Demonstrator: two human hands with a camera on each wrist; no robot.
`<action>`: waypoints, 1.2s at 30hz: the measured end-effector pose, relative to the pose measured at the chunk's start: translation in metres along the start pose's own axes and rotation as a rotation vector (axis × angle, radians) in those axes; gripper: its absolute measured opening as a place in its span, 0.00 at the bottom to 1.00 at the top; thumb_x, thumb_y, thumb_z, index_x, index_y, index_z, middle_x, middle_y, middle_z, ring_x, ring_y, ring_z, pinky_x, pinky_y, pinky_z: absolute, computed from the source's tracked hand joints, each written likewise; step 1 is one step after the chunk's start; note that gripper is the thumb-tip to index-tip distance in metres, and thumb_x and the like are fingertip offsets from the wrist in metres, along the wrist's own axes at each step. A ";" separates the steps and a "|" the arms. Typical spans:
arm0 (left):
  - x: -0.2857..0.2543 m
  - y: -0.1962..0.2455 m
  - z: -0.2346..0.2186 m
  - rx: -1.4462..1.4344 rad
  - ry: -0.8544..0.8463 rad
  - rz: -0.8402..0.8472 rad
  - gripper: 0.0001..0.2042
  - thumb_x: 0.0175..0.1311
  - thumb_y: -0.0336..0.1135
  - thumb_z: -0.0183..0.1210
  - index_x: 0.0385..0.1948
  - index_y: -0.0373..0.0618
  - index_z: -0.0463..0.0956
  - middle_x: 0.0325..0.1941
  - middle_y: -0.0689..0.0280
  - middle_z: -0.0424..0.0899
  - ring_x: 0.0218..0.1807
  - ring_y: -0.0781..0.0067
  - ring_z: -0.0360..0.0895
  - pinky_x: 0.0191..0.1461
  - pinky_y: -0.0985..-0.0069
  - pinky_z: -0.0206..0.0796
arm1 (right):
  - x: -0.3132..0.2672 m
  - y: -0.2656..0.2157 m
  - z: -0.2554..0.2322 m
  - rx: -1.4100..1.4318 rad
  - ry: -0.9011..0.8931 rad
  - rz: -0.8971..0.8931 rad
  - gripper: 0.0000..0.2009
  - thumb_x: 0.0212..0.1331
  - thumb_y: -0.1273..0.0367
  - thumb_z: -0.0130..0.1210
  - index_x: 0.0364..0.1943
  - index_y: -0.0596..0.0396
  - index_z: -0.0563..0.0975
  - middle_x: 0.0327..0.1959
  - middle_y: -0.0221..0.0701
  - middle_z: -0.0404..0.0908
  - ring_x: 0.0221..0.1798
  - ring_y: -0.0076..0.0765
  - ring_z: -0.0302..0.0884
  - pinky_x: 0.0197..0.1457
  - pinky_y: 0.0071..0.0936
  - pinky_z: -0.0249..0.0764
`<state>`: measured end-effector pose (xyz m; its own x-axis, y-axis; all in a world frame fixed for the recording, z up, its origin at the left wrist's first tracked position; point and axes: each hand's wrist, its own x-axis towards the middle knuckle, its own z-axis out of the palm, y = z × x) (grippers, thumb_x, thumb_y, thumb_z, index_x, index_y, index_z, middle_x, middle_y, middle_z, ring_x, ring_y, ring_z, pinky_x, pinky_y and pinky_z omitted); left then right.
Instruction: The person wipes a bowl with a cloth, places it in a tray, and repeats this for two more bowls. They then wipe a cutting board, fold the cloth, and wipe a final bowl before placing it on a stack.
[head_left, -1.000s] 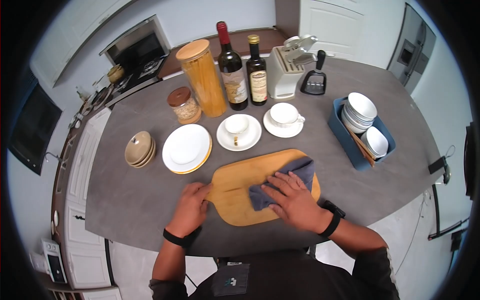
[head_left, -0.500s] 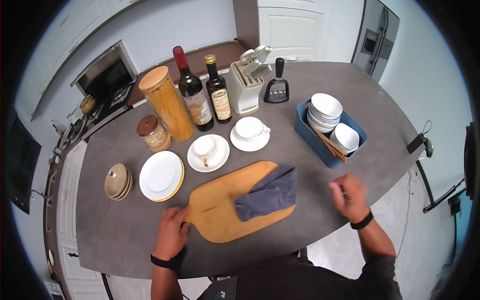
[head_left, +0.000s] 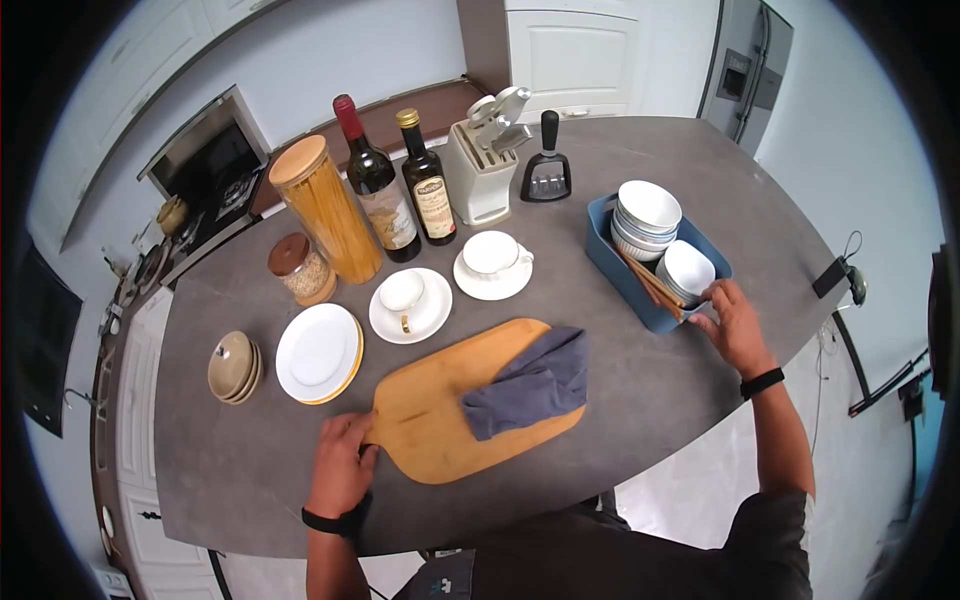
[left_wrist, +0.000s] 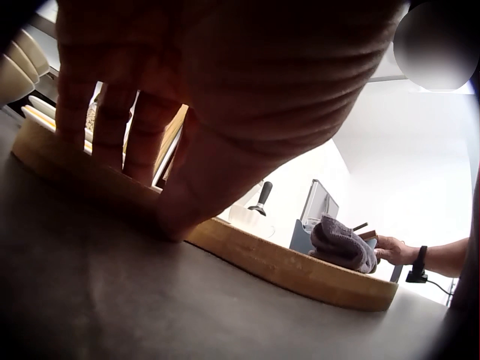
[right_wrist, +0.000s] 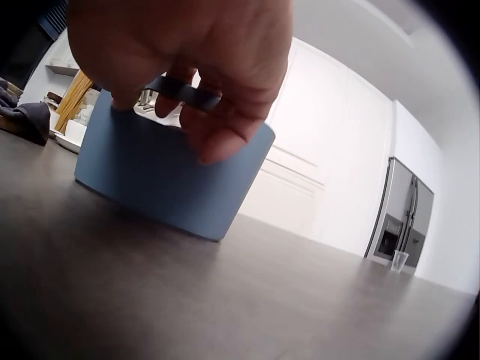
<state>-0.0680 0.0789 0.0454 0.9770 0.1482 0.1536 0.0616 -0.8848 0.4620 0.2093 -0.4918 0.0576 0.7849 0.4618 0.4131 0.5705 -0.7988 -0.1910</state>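
Observation:
My left hand (head_left: 340, 465) grips the handle end of a wooden cutting board (head_left: 420, 410); in the left wrist view its thumb lies at the board's near edge. A crumpled dark grey cloth (head_left: 535, 385) lies on the board's right half. Off to the right, my right hand (head_left: 738, 330) holds the near end of a blue plastic basket (head_left: 615, 268). From the right wrist, its fingers curl around the handle at the top of the basket wall (right_wrist: 165, 180). Inside the basket are stacked white bowls (head_left: 650, 205) and wooden chopsticks (head_left: 655, 285).
Beyond the board stand two cups on saucers (head_left: 411, 325), stacked plates (head_left: 318, 352) and beige bowls (head_left: 232, 368). Farther back are a pasta jar (head_left: 335, 215), a smaller jar (head_left: 303, 268), two bottles (head_left: 385, 205), a knife block (head_left: 482, 180) and a black-handled tool (head_left: 547, 165).
My right hand has left the cloth on the board and moved right to the basket, taking hold of its near end. My left hand stays on the board's handle. The head view has shifted.

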 end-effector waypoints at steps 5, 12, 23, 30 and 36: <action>0.000 -0.010 0.006 -0.009 0.020 0.019 0.28 0.55 0.19 0.71 0.62 0.42 0.83 0.58 0.53 0.85 0.61 0.44 0.79 0.68 0.57 0.74 | -0.009 -0.019 0.009 -0.082 0.083 0.056 0.20 0.63 0.61 0.73 0.51 0.57 0.79 0.50 0.40 0.78 0.56 0.54 0.77 0.58 0.47 0.77; -0.004 -0.004 0.002 -0.001 0.031 0.011 0.28 0.55 0.20 0.72 0.62 0.41 0.83 0.58 0.53 0.85 0.62 0.45 0.80 0.68 0.57 0.74 | 0.031 0.011 0.033 -0.124 0.145 0.093 0.18 0.67 0.61 0.71 0.51 0.57 0.78 0.51 0.42 0.77 0.56 0.55 0.77 0.58 0.48 0.77; -0.004 -0.001 0.000 -0.004 0.021 0.005 0.28 0.55 0.20 0.73 0.62 0.41 0.83 0.58 0.52 0.84 0.63 0.44 0.78 0.70 0.56 0.72 | 0.095 0.070 0.056 -0.064 0.152 0.168 0.19 0.69 0.62 0.71 0.53 0.59 0.77 0.54 0.45 0.76 0.59 0.56 0.79 0.61 0.46 0.78; -0.004 -0.006 0.003 -0.032 0.023 0.004 0.28 0.55 0.20 0.73 0.63 0.40 0.83 0.59 0.52 0.84 0.63 0.43 0.78 0.70 0.56 0.72 | 0.099 0.088 0.057 -0.080 0.129 0.143 0.21 0.67 0.62 0.71 0.54 0.60 0.76 0.55 0.46 0.75 0.58 0.58 0.78 0.61 0.48 0.77; -0.005 -0.007 0.003 -0.034 0.049 0.018 0.28 0.55 0.21 0.72 0.62 0.40 0.83 0.58 0.51 0.84 0.62 0.43 0.78 0.70 0.56 0.72 | 0.100 0.098 0.055 -0.072 0.111 0.099 0.21 0.69 0.61 0.70 0.54 0.60 0.75 0.55 0.47 0.75 0.57 0.59 0.77 0.61 0.48 0.76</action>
<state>-0.0727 0.0828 0.0386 0.9667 0.1547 0.2041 0.0366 -0.8722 0.4878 0.3570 -0.5022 0.0310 0.8024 0.3377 0.4921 0.4700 -0.8657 -0.1724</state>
